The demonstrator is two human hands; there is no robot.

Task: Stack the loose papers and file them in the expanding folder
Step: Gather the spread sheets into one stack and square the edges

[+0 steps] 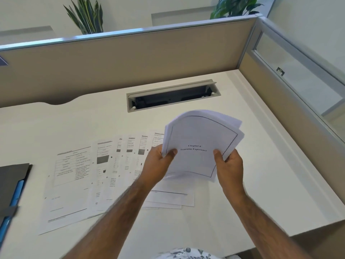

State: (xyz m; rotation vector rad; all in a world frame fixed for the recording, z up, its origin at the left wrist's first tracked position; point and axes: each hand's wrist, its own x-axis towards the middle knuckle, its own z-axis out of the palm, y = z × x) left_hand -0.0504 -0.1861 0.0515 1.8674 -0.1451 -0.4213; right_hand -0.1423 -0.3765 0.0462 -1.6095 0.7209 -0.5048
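Observation:
Both hands hold a small stack of white papers (199, 139) lifted above the desk; its top sheet reads "Chapter 6 Learning Experience" inside a black border. My left hand (158, 165) grips the stack's lower left edge, thumb on top. My right hand (228, 163) grips its lower right edge. Several loose printed sheets (74, 176) lie fanned out on the white desk (242, 193) to the left of and under my hands. The dark expanding folder (13, 184), with a blue edge showing, lies at the far left, partly cut off by the frame.
A grey cable slot (171, 96) is set into the desk behind the papers. Beige partition walls (130, 62) close the desk at the back and right. Two plants stand beyond the partition.

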